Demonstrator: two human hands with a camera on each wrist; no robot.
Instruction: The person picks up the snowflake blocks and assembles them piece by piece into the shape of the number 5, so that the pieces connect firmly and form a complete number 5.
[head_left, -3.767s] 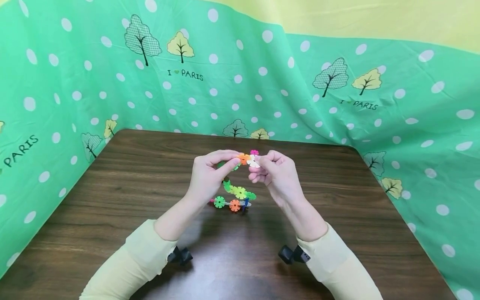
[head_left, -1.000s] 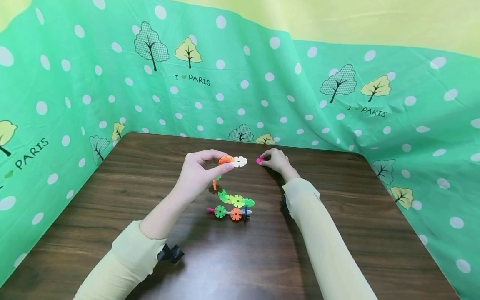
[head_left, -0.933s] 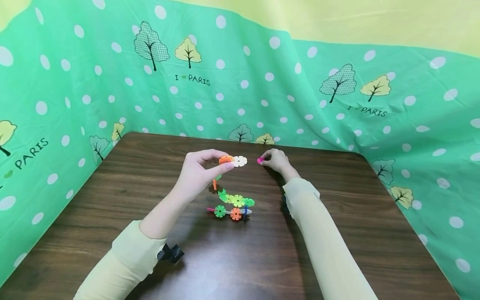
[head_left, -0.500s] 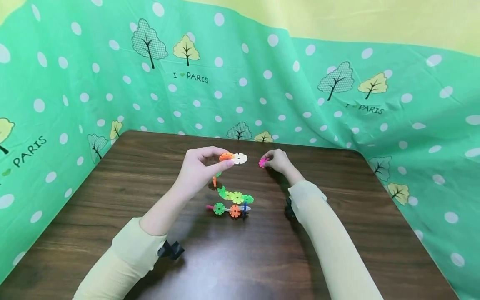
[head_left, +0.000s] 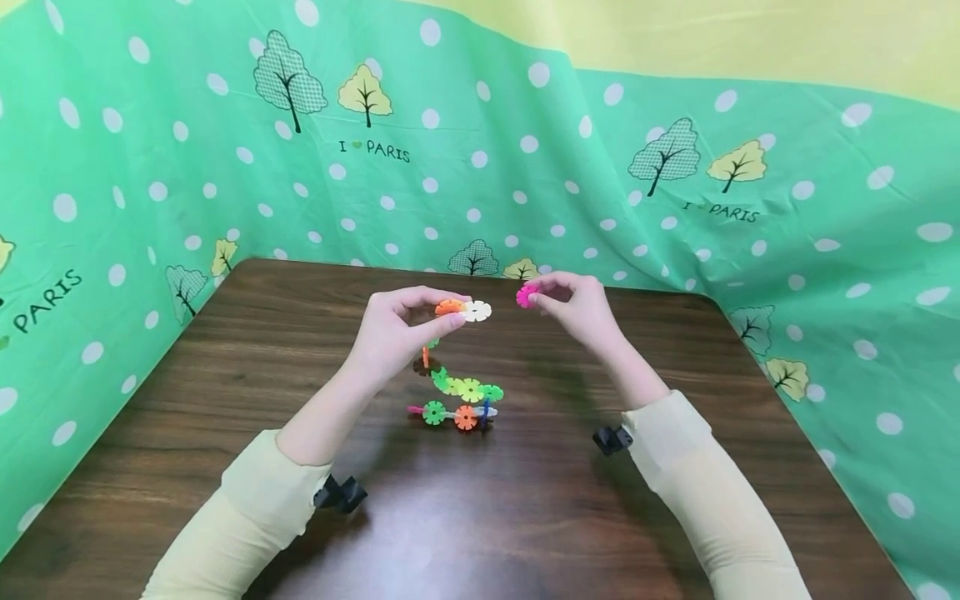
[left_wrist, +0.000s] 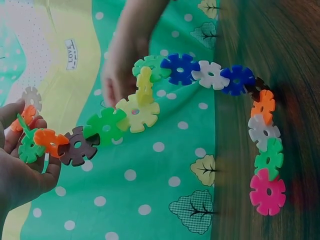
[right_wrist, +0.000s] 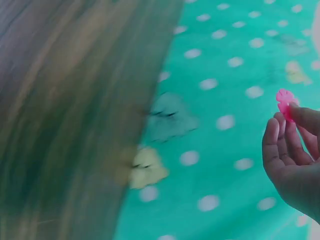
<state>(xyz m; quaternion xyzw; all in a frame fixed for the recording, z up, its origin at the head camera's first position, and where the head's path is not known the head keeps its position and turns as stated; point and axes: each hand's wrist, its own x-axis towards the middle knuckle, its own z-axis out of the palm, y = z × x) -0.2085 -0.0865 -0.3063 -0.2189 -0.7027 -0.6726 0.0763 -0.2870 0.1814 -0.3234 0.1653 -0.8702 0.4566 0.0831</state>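
Observation:
A chain of notched plastic snowflake discs [left_wrist: 135, 112] hangs from my left hand [head_left: 390, 337], joined edge to edge in many colours. Left fingers and thumb pinch it near its upper end, at the orange disc [head_left: 450, 308]. Beyond them a white disc [head_left: 477, 311] sticks out to the right. Lower down, the chain runs to a pink disc [left_wrist: 267, 192] at its other end, on or close to the tabletop. My right hand [head_left: 581, 308] pinches a loose pink disc [head_left: 527, 296] between thumb and fingers, raised to the right of the white one with a gap between.
The dark wood table [head_left: 187, 400] spreads under both arms. Behind it and at the sides hangs a green polka-dot cloth [head_left: 480, 183] with printed trees. Black wrist cameras [head_left: 613, 440] sit on both sleeves.
The right hand has let go of the white disc at the chain's end, picked the pink disc off the table and lifted it. The left hand keeps its hold, a little left of before.

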